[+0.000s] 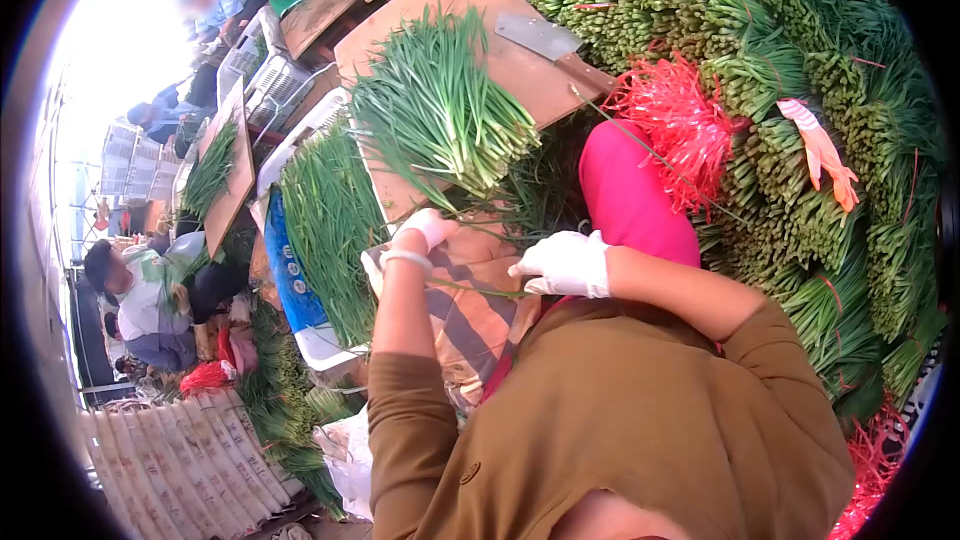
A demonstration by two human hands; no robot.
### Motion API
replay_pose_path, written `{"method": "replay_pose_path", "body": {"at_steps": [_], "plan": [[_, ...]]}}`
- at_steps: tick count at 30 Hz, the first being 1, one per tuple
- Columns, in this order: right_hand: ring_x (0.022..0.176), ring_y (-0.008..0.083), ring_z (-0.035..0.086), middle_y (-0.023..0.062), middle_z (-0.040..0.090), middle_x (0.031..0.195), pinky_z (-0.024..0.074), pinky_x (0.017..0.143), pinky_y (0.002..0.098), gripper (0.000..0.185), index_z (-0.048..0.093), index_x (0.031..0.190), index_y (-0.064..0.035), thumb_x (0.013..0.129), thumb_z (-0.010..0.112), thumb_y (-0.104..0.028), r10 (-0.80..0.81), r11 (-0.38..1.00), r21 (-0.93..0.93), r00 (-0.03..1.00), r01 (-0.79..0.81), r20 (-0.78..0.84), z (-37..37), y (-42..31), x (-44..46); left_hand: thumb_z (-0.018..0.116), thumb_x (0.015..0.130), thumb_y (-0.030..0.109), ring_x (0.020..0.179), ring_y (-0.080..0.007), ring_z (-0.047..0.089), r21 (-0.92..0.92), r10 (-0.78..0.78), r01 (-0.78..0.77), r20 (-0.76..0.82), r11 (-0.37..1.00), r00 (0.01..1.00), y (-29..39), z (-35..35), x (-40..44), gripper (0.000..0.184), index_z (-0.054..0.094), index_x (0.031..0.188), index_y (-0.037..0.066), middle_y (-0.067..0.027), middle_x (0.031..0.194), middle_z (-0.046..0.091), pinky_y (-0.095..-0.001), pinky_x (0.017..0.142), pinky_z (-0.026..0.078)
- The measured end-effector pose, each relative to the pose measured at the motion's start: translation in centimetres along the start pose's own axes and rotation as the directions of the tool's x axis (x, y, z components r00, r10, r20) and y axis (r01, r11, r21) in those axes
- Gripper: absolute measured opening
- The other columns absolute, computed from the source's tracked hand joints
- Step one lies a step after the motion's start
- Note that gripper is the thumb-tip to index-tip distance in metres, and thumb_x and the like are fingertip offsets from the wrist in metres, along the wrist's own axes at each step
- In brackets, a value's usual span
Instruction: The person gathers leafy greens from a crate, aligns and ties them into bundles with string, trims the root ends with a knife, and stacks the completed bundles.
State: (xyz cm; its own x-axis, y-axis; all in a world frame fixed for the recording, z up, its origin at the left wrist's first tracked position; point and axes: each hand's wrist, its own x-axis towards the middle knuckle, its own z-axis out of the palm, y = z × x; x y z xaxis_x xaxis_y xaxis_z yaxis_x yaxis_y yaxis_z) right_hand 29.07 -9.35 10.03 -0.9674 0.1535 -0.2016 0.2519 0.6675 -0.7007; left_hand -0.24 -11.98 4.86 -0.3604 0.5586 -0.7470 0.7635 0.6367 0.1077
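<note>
My left hand [428, 230], in a white glove, is near the lower edge of a wooden board [395, 185]; its fingers are partly hidden. My right hand [565, 264], also white-gloved, is closed at my lap on one end of a thin green leaf [480, 289]. The leaf stretches left toward my left wrist. Above my hands, a loose bunch of long green stalks [450, 105] lies on the board, its pale ends pointing lower right. A cleaver [538, 36] rests flat at the board's upper right.
Stacked green bundles [800, 140] fill the right side, with red plastic strips [675, 125] and a pink-orange glove [820, 155] on them. A blue-and-white crate [293, 265] of greens stands left. Farther left sits another person [150, 295] near white crates.
</note>
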Motion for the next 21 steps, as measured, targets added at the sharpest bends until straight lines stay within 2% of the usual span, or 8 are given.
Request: {"method": "replay_pose_path", "body": {"at_steps": [2,4,6,8,11,15,16,21], "plan": [[0.094,0.0335,0.064,0.0155,0.067,0.102,0.0487,0.085,0.0424,0.034,0.064,0.116,-0.0102,0.087,0.059,-0.027,-0.054,0.998,0.022,0.995,0.056,-0.088,0.1,-0.1,-1.5,0.063,0.077,0.03,0.073,-0.0217,0.059,-0.398,0.02,0.01,0.07,0.917,0.997,0.9,0.8,-0.9,0.037,0.064,0.106,0.006,-0.0077,0.087,0.065,-0.0386,0.066,0.048],[0.093,0.0334,0.064,0.0154,0.067,0.101,0.0487,0.084,0.0426,0.034,0.064,0.115,-0.0102,0.087,0.058,-0.027,-0.023,0.998,0.05,0.996,0.028,-0.091,-0.1,-0.4,-2.5,0.064,0.077,0.022,0.071,-0.02,0.055,-0.778,0.098,-0.009,0.067,0.628,0.993,0.8,2.1,-0.6,0.034,0.062,0.107,0.007,-0.0055,0.085,0.062,-0.0383,0.064,0.047],[0.092,0.0332,0.063,0.0154,0.067,0.098,0.0492,0.082,0.0429,0.032,0.065,0.113,-0.0094,0.087,0.058,-0.027,-0.016,0.995,0.1,0.99,0.031,-0.143,0.6,0.2,-3.4,0.063,0.076,0.017,0.073,-0.0207,0.055,-0.894,0.223,-0.117,-0.02,0.431,0.975,0.5,2.6,0.3,0.034,0.06,0.108,0.007,-0.0064,0.09,0.061,-0.0388,0.066,0.047],[0.091,0.0332,0.064,0.0157,0.067,0.098,0.0495,0.081,0.043,0.031,0.066,0.112,-0.0091,0.087,0.058,-0.027,-0.008,0.994,0.111,0.989,0.025,-0.148,1.3,0.6,-3.9,0.059,0.075,0.01,0.082,-0.025,0.058,-0.97,0.305,-0.108,-0.036,0.22,0.952,-0.9,3.6,1.9,0.035,0.058,0.11,0.005,-0.0081,0.097,0.061,-0.0412,0.076,0.048],[0.091,0.0332,0.064,0.0159,0.067,0.097,0.0496,0.081,0.0429,0.031,0.066,0.11,-0.0083,0.087,0.058,-0.026,-0.031,0.99,0.13,0.985,0.053,-0.168,2.3,1.7,-4.0,0.059,0.074,0.007,0.092,-0.0294,0.059,-0.979,0.438,-0.137,-0.19,-0.149,0.879,-0.9,4.8,3.2,0.037,0.058,0.111,0.005,-0.0098,0.102,0.062,-0.0447,0.087,0.046],[0.09,0.0331,0.064,0.0157,0.067,0.097,0.0496,0.081,0.0431,0.03,0.066,0.11,-0.0081,0.087,0.058,-0.026,-0.065,0.983,0.155,0.979,0.096,-0.191,2.9,2.0,-4.0,0.064,0.085,0.024,0.096,-0.0309,0.058,-0.959,0.144,0.003,-0.039,-0.284,0.989,1.2,3.8,0.5,0.03,0.06,0.11,0.007,-0.0105,0.104,0.064,-0.0464,0.09,0.044],[0.09,0.0331,0.064,0.0157,0.067,0.097,0.0496,0.08,0.0431,0.03,0.066,0.11,-0.0082,0.087,0.058,-0.026,-0.076,0.98,0.163,0.976,0.11,-0.202,3.0,2.1,-4.0,0.064,0.087,0.034,0.091,-0.0306,0.057,-0.938,0.201,-0.032,-0.107,-0.344,0.974,0.7,4.2,1.8,0.03,0.062,0.105,0.01,-0.0087,0.095,0.064,-0.0473,0.085,0.044],[0.087,0.0325,0.064,0.0147,0.067,0.094,0.05,0.078,0.0427,0.029,0.066,0.109,-0.0094,0.087,0.057,-0.026,-0.065,0.983,0.153,0.973,0.1,-0.221,2.4,1.9,-4.5,0.062,0.088,0.032,0.081,-0.0283,0.057,-0.945,0.188,0.003,-0.061,-0.327,0.98,-0.1,2.5,1.4,0.021,0.061,0.095,0.012,-0.0082,0.086,0.063,-0.046,0.078,0.045]]}}
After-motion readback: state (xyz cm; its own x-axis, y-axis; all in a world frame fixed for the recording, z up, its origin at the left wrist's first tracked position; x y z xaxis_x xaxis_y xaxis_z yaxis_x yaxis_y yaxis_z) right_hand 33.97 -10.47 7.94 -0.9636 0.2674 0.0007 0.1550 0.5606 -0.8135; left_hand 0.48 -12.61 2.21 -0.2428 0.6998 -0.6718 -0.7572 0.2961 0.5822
